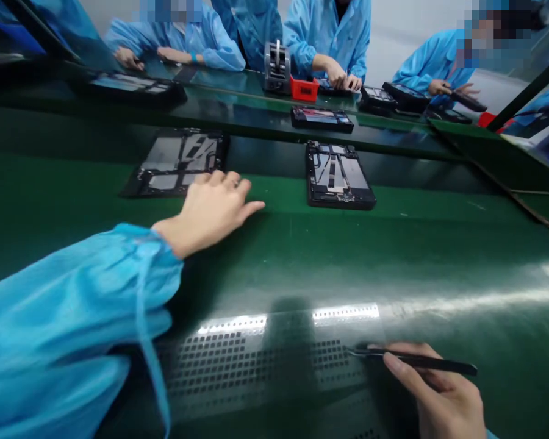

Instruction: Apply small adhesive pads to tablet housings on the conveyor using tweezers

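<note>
My left hand reaches out over the green belt, fingers stretched flat, its tips touching the near edge of an opened tablet chassis. It holds nothing. My right hand is at the bottom right, fingers closed round a pair of black tweezers whose tip points left over a clear sheet of small dark parts. A second opened tablet chassis lies on the belt to the right of my left hand, apart from both hands.
Several people in blue coats work at the far side of the line. A red bin and a grey tape dispenser stand there. More tablets lie on the far belt. A slanted rail crosses at the right.
</note>
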A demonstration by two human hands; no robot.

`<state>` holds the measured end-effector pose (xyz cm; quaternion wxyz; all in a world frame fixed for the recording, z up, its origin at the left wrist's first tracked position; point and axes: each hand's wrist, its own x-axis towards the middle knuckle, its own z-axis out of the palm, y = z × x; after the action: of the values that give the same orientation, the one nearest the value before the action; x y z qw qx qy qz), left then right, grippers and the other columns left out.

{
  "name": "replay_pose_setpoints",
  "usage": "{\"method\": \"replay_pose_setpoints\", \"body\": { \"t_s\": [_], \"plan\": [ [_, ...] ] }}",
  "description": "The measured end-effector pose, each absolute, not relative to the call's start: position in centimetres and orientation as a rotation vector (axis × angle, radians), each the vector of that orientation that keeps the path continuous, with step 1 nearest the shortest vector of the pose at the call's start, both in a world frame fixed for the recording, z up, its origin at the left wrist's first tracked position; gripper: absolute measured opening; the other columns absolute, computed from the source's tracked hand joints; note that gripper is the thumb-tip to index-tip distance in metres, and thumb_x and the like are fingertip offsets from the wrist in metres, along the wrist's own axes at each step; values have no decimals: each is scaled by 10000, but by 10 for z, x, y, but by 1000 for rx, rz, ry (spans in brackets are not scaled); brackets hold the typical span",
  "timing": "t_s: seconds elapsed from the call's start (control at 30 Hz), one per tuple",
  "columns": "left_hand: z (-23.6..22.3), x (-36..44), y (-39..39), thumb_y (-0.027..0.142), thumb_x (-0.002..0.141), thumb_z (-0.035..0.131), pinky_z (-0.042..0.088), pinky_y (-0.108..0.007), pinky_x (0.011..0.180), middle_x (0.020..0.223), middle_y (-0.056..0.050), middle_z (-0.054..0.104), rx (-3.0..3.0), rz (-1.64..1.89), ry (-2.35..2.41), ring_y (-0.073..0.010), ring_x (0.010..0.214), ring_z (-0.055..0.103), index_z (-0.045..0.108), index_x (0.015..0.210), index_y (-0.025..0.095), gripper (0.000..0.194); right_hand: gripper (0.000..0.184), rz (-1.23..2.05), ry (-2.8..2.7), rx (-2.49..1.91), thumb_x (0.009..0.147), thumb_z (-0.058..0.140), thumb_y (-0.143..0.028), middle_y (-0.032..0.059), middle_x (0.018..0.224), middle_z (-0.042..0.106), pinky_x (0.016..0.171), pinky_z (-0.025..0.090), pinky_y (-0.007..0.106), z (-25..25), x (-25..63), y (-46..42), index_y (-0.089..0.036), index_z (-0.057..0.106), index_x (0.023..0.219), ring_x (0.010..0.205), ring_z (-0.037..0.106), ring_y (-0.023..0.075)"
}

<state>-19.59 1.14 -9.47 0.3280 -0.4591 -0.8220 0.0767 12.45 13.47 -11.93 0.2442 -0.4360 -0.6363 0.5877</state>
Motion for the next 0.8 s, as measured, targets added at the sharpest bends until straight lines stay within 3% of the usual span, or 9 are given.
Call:
{"method": "replay_pose_setpoints", "body": {
  "t_s": [0.07,0.13,0.2,0.27,0.63,0.8],
  "plan": [
    [-89,-150,9,365,902,445,509,-289,733,929,-41,644,-1524,169,-2060,-175,843,632,618,916,98,317,194,1671,-1748,-1175,648,733,-354,68,769,701,584,510,181,-124,128,139,-165,723,691,723,652,190],
    [-85,-100,3,234,851,535,495,-242,780,965,9,652,-1868,89,-1909,-136,865,620,626,919,178,126,158,1715,-1814,-1120,664,729,-324,66,759,700,563,503,157,-128,133,144,-177,733,722,733,659,186],
    [-86,-60,-5,141,837,509,463,-358,893,1058,-53,631,-2208,-64,-1803,-202,965,594,595,1052,141,231,126,1716,-1894,-1052,677,724,-301,60,772,702,593,511,149,-131,136,148,-191,737,737,740,663,181],
    [-91,-37,-13,145,845,497,435,-374,931,1113,-93,609,-2270,-108,-1803,-220,1025,570,564,1120,119,285,116,1711,-1922,-1027,684,719,-302,54,798,705,608,518,149,-133,137,151,-200,737,737,715,665,168],
    [-103,-30,-17,148,850,509,423,-378,925,1186,-94,573,-2200,-126,-1889,-239,1073,548,543,1157,143,309,128,1880,-1683,-1112,601,773,-265,83,758,691,563,510,186,-136,130,155,-154,730,647,631,635,159],
    [-102,-28,-19,109,832,508,415,-340,940,1151,-66,593,-2171,-229,-1951,-211,1069,544,555,1132,159,307,166,1879,-1624,-1043,567,789,-269,73,703,667,612,525,217,-115,118,169,-140,728,651,670,641,181]
  ]
}}
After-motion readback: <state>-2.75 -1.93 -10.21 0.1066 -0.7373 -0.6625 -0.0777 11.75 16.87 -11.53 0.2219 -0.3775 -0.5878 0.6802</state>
